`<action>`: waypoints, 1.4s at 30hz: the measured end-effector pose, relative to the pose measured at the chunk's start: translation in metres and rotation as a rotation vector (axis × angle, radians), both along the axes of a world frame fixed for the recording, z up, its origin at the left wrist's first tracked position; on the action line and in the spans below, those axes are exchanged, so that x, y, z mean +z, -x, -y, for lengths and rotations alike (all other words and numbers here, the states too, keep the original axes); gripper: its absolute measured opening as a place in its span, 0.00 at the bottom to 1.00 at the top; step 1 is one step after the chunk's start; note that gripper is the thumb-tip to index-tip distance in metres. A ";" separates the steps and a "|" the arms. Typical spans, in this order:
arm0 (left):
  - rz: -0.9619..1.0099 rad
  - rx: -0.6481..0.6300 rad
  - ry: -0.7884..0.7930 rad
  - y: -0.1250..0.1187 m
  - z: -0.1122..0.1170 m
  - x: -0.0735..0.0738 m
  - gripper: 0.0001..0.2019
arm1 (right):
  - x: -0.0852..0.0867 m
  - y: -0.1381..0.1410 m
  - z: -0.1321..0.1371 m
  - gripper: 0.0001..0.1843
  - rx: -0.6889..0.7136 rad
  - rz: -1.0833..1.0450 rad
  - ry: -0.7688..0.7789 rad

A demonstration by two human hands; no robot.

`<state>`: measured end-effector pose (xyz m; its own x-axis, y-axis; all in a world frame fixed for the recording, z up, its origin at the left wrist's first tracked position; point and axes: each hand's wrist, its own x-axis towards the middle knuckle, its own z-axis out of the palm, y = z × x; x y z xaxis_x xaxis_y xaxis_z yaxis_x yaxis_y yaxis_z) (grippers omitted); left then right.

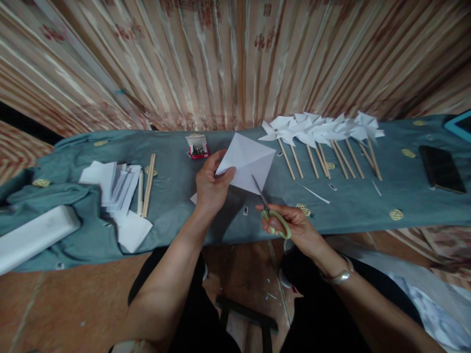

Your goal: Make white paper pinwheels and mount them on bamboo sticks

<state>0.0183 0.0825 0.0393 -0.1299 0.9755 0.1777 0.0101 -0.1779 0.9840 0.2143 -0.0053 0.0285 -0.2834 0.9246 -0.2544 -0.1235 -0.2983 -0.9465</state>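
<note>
A white square of paper with fold creases is pinched at its left corner by my left hand, held above the cloth. My right hand grips a pair of scissors with light green handles. The scissor blades meet the paper near its lower corner; whether they have cut into it I cannot make out. Just beyond the paper sits a small red and white box of shiny metal pins or tacks, its lid up. Part of another white piece shows under my left wrist.
White paper pinwheels on wooden sticks lie in a row at the back right. Paper sheets and several loose sticks lie left, near a long white case. A dark phone and paper slivers lie right. A curtain hangs behind.
</note>
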 end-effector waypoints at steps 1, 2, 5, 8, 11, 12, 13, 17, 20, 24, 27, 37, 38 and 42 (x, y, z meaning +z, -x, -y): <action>-0.001 -0.003 0.007 0.000 0.000 0.000 0.21 | 0.000 0.000 0.000 0.23 0.002 0.005 -0.005; -0.003 -0.002 0.010 0.000 0.001 0.000 0.21 | 0.000 0.000 0.000 0.23 0.002 0.009 -0.009; -0.003 0.001 0.004 -0.001 0.001 0.001 0.21 | 0.000 0.000 -0.001 0.23 -0.002 0.009 -0.016; 0.009 0.004 -0.006 -0.001 0.002 0.002 0.20 | 0.001 0.002 -0.001 0.23 -0.024 0.001 -0.005; 0.005 0.009 0.003 -0.001 0.002 0.003 0.19 | 0.002 0.003 -0.001 0.22 -0.050 -0.015 0.015; 0.002 0.009 0.007 -0.001 0.002 0.003 0.20 | 0.003 0.004 -0.001 0.22 -0.053 -0.016 0.019; 0.001 0.007 0.009 -0.001 0.002 0.003 0.20 | 0.003 0.004 -0.001 0.22 -0.054 -0.013 0.021; 0.008 -0.006 0.012 -0.002 0.002 0.003 0.20 | 0.004 0.003 -0.001 0.23 -0.046 -0.004 0.039; 0.020 -0.019 0.026 -0.003 0.003 0.001 0.20 | 0.005 0.003 -0.001 0.23 -0.036 -0.009 0.052; 0.034 -0.015 0.040 -0.005 0.002 0.000 0.20 | 0.004 0.002 -0.001 0.24 -0.021 -0.005 0.031; 0.037 -0.014 0.042 -0.005 0.002 -0.001 0.20 | 0.004 0.002 -0.001 0.24 -0.024 -0.002 0.029; 0.044 -0.017 0.037 -0.006 0.003 0.001 0.20 | 0.007 0.003 -0.001 0.23 -0.037 -0.004 0.017; 0.038 -0.017 0.039 -0.006 0.004 0.001 0.20 | 0.008 0.003 -0.001 0.24 -0.036 0.001 0.020; 0.007 -0.013 0.042 -0.007 0.004 -0.001 0.20 | 0.008 0.003 -0.002 0.25 -0.044 0.015 0.041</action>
<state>0.0250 0.0785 0.0384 -0.1185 0.9837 0.1355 0.0010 -0.1363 0.9907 0.2111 -0.0037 0.0366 -0.2387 0.9250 -0.2957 -0.1237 -0.3310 -0.9355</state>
